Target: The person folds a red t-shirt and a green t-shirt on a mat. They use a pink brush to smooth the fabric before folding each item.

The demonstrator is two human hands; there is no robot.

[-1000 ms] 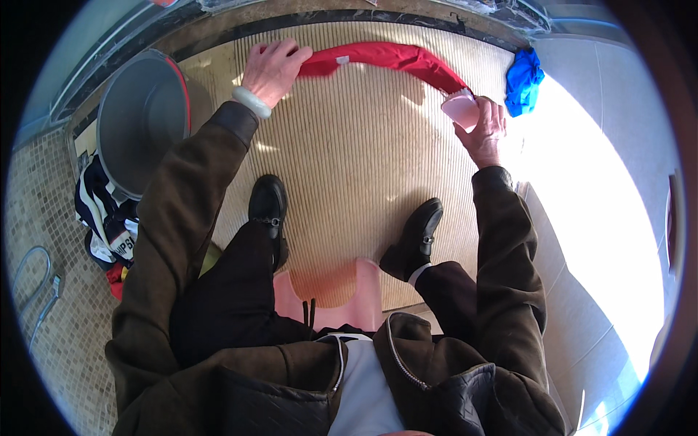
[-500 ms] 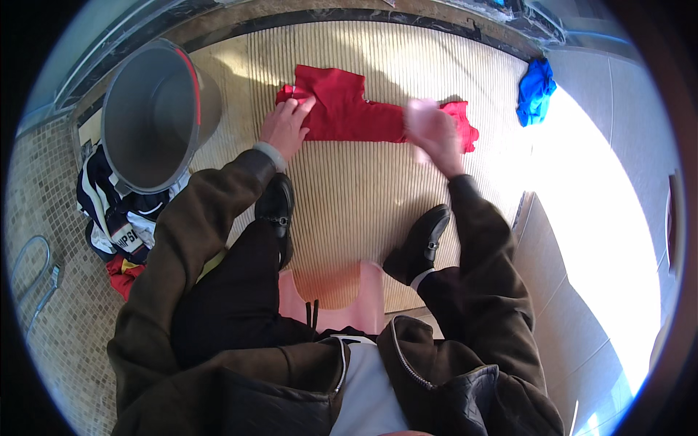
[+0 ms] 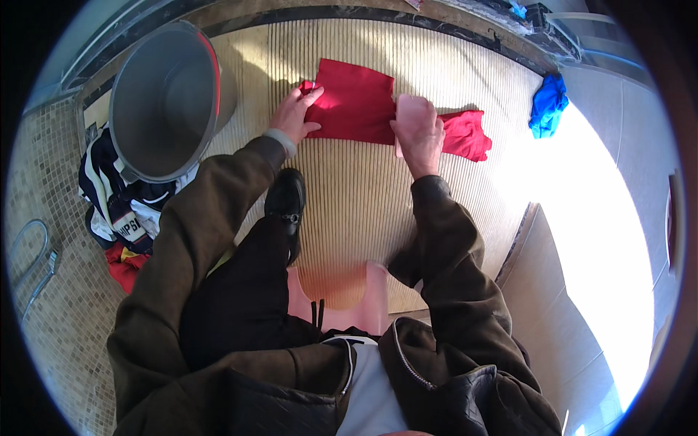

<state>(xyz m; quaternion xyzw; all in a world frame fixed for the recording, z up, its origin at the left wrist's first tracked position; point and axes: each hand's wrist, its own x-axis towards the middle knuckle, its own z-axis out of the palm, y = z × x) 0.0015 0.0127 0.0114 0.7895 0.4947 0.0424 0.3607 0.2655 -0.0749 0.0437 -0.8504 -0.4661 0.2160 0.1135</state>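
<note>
Smooth red cloth (image 3: 356,102), rectangular, at 12 o'clock | long axis roughly 9-to-3, rumpled end toward 3 | left hand (image 3: 294,116) spread, thumb and fingers parted, touching its 9-o'clock end | right hand (image 3: 422,139) curled round rounded pink block (image 3: 412,110) over cloth | ribbed beige surface (image 3: 349,189) below | grey bucket (image 3: 138,109), 10 o'clock; mosaic floor (image 3: 54,167), 9

Bucket (image 3: 163,109) left of the garment (image 3: 356,105), perhaps partly over clothes (image 3: 120,207).

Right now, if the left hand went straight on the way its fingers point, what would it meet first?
The red garment; the left hand appears to touch its left edge, though depth makes firm contact hard to judge.
</note>
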